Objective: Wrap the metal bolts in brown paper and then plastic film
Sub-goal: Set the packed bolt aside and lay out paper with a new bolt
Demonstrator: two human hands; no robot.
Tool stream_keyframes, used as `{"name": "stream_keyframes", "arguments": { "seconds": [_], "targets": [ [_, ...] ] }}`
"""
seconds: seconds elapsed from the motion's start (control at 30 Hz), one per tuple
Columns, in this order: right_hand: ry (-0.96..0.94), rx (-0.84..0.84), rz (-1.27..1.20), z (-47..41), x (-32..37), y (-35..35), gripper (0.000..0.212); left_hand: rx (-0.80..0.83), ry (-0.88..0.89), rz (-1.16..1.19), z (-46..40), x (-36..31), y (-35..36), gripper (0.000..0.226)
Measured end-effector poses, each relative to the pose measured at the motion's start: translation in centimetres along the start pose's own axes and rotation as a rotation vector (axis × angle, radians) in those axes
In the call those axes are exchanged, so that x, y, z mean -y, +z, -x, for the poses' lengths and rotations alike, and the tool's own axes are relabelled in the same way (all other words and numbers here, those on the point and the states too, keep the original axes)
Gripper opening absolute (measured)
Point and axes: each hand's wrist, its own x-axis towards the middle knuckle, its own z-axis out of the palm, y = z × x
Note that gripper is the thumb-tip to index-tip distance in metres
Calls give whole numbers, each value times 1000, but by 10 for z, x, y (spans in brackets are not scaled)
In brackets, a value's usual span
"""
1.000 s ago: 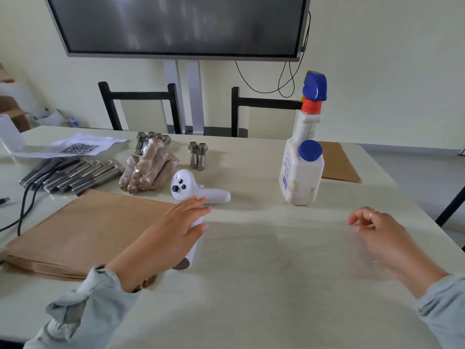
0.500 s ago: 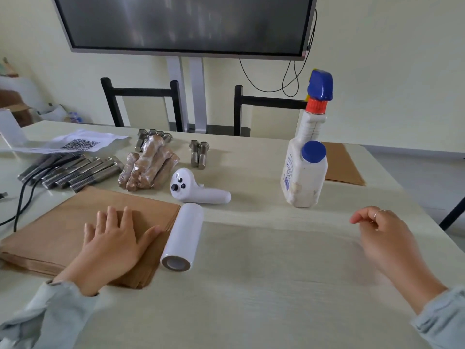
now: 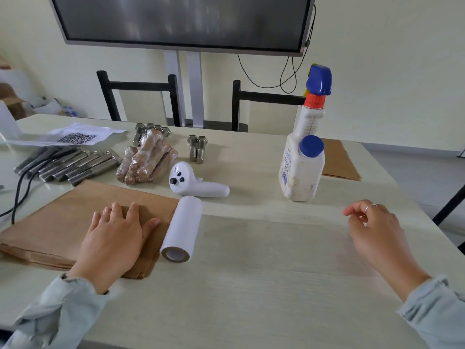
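My left hand (image 3: 113,238) lies flat, fingers straight, on a stack of brown paper (image 3: 50,222) at the left. Right beside it lies a white roll of plastic film (image 3: 182,230). A clear sheet of film (image 3: 271,243) stretches from the roll across the table to my right hand (image 3: 377,230), whose curled fingers pinch its far edge. Several long bare bolts (image 3: 70,165) lie behind the paper. Next to them sits a pile of wrapped bolts (image 3: 147,159), and two short bolts (image 3: 197,149) lie further right.
A white controller (image 3: 193,183) lies just behind the roll. A spray bottle (image 3: 302,159) stands at the right with more brown paper (image 3: 337,159) behind it. A QR sheet (image 3: 75,137) and a black cable (image 3: 20,192) are at the left. Two chairs and a screen stand beyond the table.
My left hand left the film roll and moved left onto the brown paper stack, where it now rests flat. My right hand stayed at the film's far edge.
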Motion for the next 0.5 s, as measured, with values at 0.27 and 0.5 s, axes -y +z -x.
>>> {"name": "stream_keyframes", "arguments": {
  "seconds": [0.27,0.5],
  "targets": [
    [-53,14,55,0,-1,3,20,-233,10,77,2,-2,-6,40],
    [-80,19,88,-3,-4,5,24,-429,-142,391,-15,41,1,28]
  ]
}}
